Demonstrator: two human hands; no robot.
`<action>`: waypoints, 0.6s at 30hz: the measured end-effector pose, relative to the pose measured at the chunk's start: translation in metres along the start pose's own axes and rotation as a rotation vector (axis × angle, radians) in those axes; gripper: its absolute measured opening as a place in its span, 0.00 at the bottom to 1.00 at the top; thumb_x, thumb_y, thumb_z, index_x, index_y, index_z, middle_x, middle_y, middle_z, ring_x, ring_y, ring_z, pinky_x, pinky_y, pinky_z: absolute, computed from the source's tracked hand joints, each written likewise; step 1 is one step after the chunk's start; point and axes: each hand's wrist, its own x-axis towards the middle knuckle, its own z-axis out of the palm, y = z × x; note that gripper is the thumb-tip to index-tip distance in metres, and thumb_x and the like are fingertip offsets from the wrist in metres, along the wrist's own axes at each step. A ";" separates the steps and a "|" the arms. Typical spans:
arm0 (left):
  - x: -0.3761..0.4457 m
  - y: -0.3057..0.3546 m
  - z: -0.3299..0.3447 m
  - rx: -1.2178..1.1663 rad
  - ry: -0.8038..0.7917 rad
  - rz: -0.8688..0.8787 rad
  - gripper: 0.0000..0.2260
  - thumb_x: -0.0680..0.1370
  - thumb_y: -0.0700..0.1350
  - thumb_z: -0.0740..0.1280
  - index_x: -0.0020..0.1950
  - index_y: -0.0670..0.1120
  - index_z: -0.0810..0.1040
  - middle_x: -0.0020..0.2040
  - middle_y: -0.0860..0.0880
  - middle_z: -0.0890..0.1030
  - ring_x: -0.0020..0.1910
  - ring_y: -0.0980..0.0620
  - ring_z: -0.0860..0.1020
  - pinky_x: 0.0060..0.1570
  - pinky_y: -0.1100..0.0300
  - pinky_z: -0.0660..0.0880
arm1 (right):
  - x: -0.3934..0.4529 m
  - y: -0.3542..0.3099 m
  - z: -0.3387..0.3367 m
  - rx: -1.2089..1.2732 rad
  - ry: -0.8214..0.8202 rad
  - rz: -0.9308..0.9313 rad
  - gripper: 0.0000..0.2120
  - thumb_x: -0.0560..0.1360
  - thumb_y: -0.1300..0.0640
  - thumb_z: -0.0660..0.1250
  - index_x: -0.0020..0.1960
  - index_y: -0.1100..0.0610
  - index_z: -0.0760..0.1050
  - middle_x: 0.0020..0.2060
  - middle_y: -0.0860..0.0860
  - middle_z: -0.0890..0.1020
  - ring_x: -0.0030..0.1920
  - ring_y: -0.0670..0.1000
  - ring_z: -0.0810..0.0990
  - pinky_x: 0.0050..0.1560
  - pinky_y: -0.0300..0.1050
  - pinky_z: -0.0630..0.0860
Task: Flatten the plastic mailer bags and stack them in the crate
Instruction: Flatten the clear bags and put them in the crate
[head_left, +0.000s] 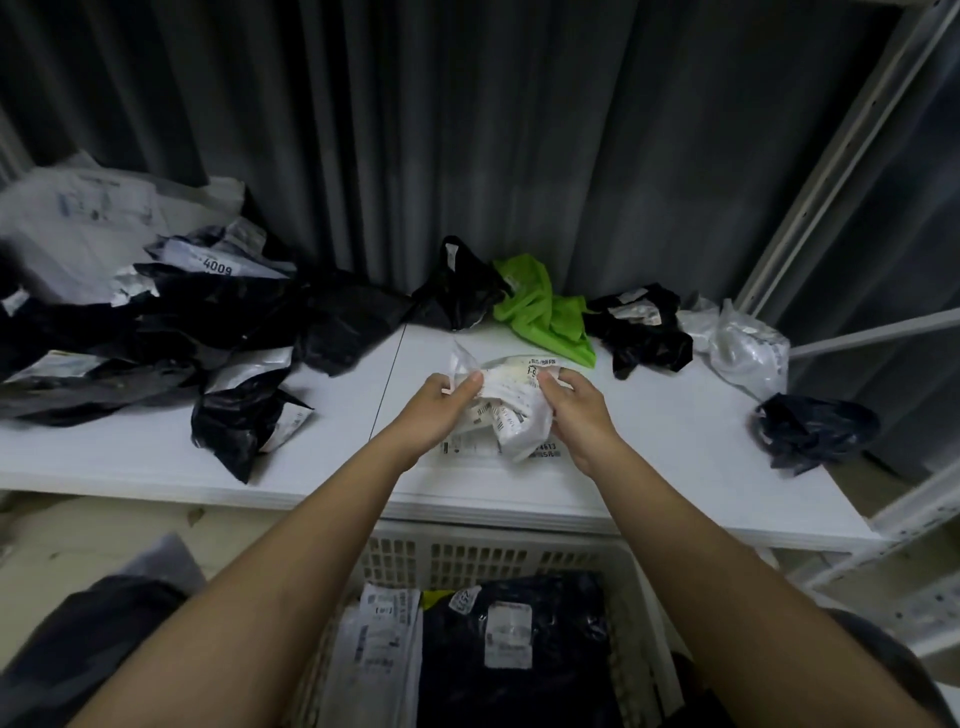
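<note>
A crumpled white mailer bag (511, 402) with printed labels lies mid-table, held from both sides. My left hand (439, 408) pinches its left edge and my right hand (576, 410) grips its right side. Below the table's near edge stands a white slotted crate (467, 558). Inside it lie a flat black mailer (550, 644) with a white label and a flat white mailer (382, 639) beside it on the left.
The white table (649, 467) carries a heap of black and grey mailers (156, 332) at the left. At the back lie a black bag (457, 291), a green bag (540, 306), another black bag (641, 327) and a clear bag (745, 348). A dark bag (810, 431) sits at the right edge. Metal shelving (852, 171) rises at the right.
</note>
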 end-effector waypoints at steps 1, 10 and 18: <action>0.003 -0.002 0.001 0.002 0.006 -0.005 0.24 0.76 0.65 0.60 0.61 0.47 0.69 0.58 0.48 0.79 0.57 0.49 0.77 0.61 0.51 0.72 | 0.004 0.007 0.001 -0.019 -0.010 0.016 0.21 0.74 0.43 0.68 0.61 0.53 0.75 0.56 0.54 0.81 0.57 0.55 0.80 0.61 0.60 0.75; 0.030 -0.026 0.020 -0.014 -0.016 -0.038 0.27 0.79 0.64 0.55 0.69 0.47 0.63 0.66 0.47 0.75 0.63 0.48 0.74 0.65 0.49 0.69 | 0.018 0.045 0.001 0.113 -0.217 0.253 0.15 0.81 0.54 0.58 0.67 0.53 0.69 0.60 0.56 0.79 0.55 0.57 0.81 0.43 0.56 0.81; 0.048 -0.046 0.028 0.024 -0.133 -0.057 0.24 0.81 0.60 0.54 0.71 0.48 0.62 0.69 0.51 0.70 0.67 0.51 0.70 0.69 0.49 0.66 | 0.050 0.072 0.002 0.017 -0.070 0.204 0.20 0.80 0.53 0.62 0.71 0.52 0.64 0.63 0.49 0.74 0.55 0.52 0.79 0.49 0.52 0.80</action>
